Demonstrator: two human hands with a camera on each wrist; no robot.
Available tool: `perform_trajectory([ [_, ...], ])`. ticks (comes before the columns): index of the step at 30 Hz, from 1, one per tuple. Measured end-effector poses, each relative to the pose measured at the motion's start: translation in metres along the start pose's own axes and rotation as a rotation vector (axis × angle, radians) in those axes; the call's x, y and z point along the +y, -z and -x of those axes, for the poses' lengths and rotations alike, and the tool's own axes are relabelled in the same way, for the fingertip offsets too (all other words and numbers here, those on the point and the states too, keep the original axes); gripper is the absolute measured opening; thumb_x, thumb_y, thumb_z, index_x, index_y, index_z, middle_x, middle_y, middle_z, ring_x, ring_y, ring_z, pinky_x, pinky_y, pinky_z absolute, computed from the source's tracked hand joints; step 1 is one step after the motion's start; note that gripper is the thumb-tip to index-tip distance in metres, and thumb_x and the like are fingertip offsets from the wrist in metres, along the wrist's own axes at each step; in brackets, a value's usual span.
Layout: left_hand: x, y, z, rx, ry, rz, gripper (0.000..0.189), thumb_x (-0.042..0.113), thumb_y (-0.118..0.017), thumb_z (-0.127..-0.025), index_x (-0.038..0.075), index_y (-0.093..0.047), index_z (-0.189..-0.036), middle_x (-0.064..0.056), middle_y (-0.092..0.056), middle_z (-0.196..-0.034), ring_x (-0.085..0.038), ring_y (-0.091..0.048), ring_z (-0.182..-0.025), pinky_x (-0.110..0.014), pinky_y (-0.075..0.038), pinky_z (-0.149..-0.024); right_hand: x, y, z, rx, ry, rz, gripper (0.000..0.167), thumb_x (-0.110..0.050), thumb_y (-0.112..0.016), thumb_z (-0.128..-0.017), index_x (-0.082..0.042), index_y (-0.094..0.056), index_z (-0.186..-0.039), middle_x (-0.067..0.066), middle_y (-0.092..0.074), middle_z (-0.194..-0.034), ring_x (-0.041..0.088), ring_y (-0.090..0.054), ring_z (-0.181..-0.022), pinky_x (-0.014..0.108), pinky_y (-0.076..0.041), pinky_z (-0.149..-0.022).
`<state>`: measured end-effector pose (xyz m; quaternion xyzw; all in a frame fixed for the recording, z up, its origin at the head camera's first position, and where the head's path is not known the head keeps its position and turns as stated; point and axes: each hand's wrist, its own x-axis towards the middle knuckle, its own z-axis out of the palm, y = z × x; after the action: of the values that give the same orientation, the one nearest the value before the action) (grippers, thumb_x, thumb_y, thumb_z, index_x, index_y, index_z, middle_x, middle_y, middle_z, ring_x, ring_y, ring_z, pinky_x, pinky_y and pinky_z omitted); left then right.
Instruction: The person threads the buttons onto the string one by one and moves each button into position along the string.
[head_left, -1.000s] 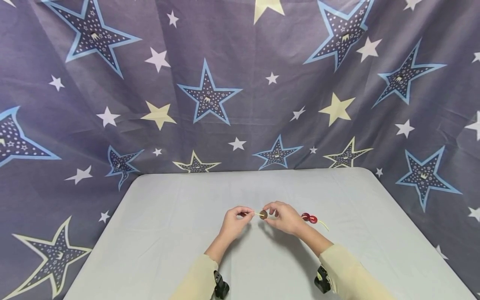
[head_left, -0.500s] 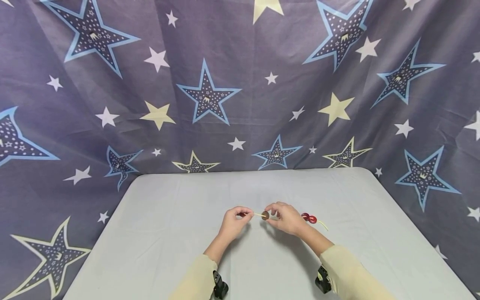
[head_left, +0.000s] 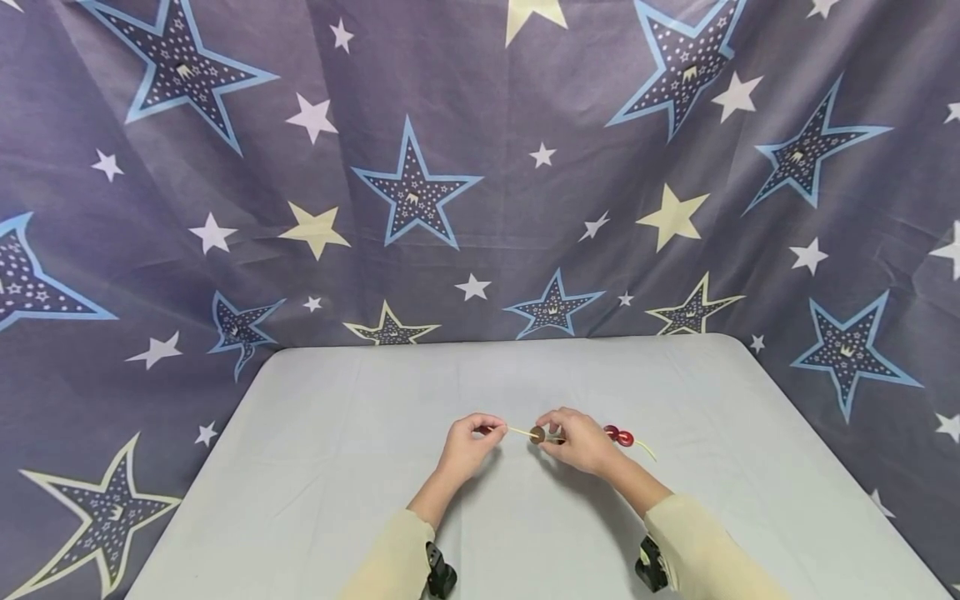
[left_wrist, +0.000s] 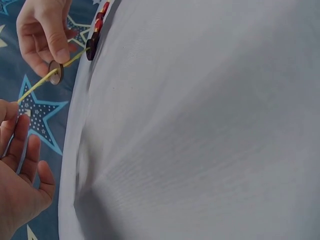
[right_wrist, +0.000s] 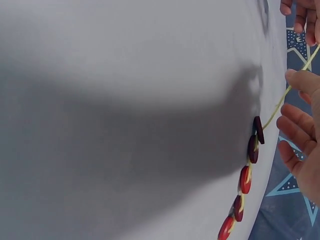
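Note:
In the head view my left hand (head_left: 467,446) pinches a thin yellow cord (head_left: 519,431) between thumb and fingertips. My right hand (head_left: 581,440) pinches a brown round button (head_left: 537,435) by its edge, to the right of the left hand. The left wrist view shows the cord running through this button (left_wrist: 56,73), with cord on both sides of it. A small dark red piece (head_left: 485,429) shows among my left fingers. Beyond the right hand, several red and dark red buttons (right_wrist: 245,180) sit in a row on the same cord in the right wrist view.
A white-covered table (head_left: 337,500) lies under both hands. Its back edge meets a dark hanging cloth (head_left: 480,225) printed with stars. The loose cord end (head_left: 647,451) lies right of the red buttons (head_left: 626,438). Black devices (head_left: 651,565) are strapped to both wrists.
My right hand has moved slightly right with the brown button, sliding it along the cord away from the left hand. More cord shows between the hands. My left hand stays put.

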<state>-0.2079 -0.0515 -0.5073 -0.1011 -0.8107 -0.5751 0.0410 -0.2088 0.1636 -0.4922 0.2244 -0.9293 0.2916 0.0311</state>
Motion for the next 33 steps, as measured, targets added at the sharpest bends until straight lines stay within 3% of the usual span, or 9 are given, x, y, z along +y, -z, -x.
perform_trajectory([
  [12, 0.000, 0.001, 0.001, -0.006, 0.015, -0.006, 0.011, 0.019, -0.068, -0.085, 0.009, -0.071, -0.087, -0.006, -0.069, -0.087, -0.013, -0.057, -0.081, -0.023, -0.044, -0.072, 0.004, 0.001, 0.004, -0.007, -0.025, 0.010, 0.025, -0.019, -0.075, -0.078, -0.015, -0.066, -0.101, 0.003, -0.062, -0.085, 0.013, -0.055, -0.073, 0.023, -0.043, -0.064],
  [23, -0.002, 0.001, 0.000, -0.011, 0.023, 0.000, 0.010, 0.018, -0.069, -0.084, 0.009, -0.071, -0.087, -0.005, -0.069, -0.086, -0.013, -0.057, -0.081, -0.023, -0.044, -0.073, 0.009, 0.002, 0.006, 0.009, -0.030, 0.085, 0.026, -0.022, -0.076, -0.077, -0.016, -0.067, -0.100, 0.000, -0.063, -0.086, 0.015, -0.055, -0.079, 0.027, -0.044, -0.068],
  [33, -0.002, 0.002, 0.000, -0.008, 0.032, -0.011, 0.009, 0.017, -0.069, -0.083, 0.009, -0.072, -0.087, -0.005, -0.069, -0.086, -0.011, -0.056, -0.079, -0.021, -0.044, -0.071, 0.014, 0.005, 0.010, 0.043, 0.040, 0.167, 0.026, -0.022, -0.077, -0.075, -0.013, -0.067, -0.098, -0.001, -0.062, -0.083, 0.015, -0.056, -0.079, 0.031, -0.046, -0.071],
])
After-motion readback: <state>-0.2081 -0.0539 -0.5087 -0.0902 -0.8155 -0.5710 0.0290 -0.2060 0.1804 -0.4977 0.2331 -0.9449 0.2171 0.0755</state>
